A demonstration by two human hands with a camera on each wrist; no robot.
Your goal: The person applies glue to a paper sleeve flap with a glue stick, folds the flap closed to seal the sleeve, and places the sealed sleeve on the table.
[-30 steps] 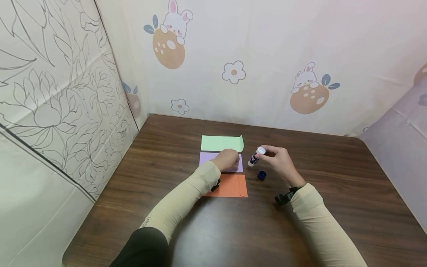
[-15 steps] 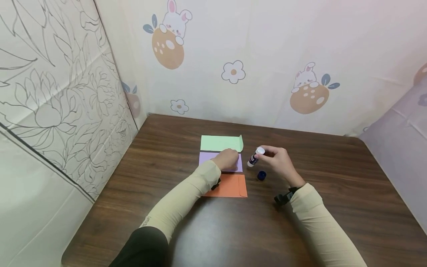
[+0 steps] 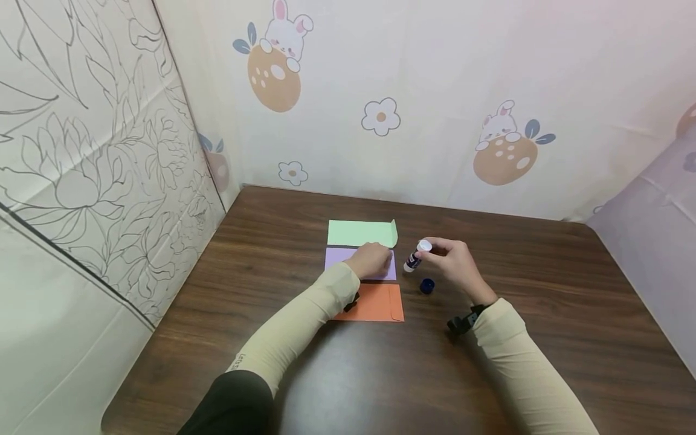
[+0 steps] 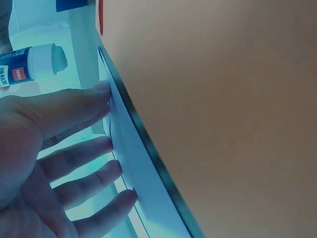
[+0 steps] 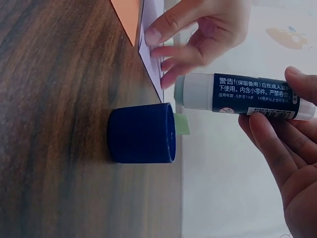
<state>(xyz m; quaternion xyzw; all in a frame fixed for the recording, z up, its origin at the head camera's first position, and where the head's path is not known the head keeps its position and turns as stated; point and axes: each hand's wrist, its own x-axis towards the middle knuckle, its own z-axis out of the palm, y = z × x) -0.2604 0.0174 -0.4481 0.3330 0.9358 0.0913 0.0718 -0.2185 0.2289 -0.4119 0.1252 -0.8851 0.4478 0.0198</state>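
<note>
A purple envelope (image 3: 336, 258) lies flat between a green envelope (image 3: 359, 233) and an orange envelope (image 3: 377, 303). My left hand (image 3: 370, 260) is over the purple one, its thumb and fingertips on the paper near the right end, as the left wrist view shows. Just to the right, my right hand (image 3: 455, 264) pinches an uncapped glue stick (image 5: 247, 94) between thumb and fingers. The glue stick tilts, its pale glue tip (image 5: 179, 91) pointing down toward the table beside the purple envelope. Its dark blue cap (image 5: 141, 134) stands on the table below it.
All of this is on a dark brown wooden table (image 3: 359, 374). The green envelope's flap (image 3: 394, 234) sticks up at its right end. A printed cloth wall (image 3: 435, 157) rises behind the table, with further cloth at both sides.
</note>
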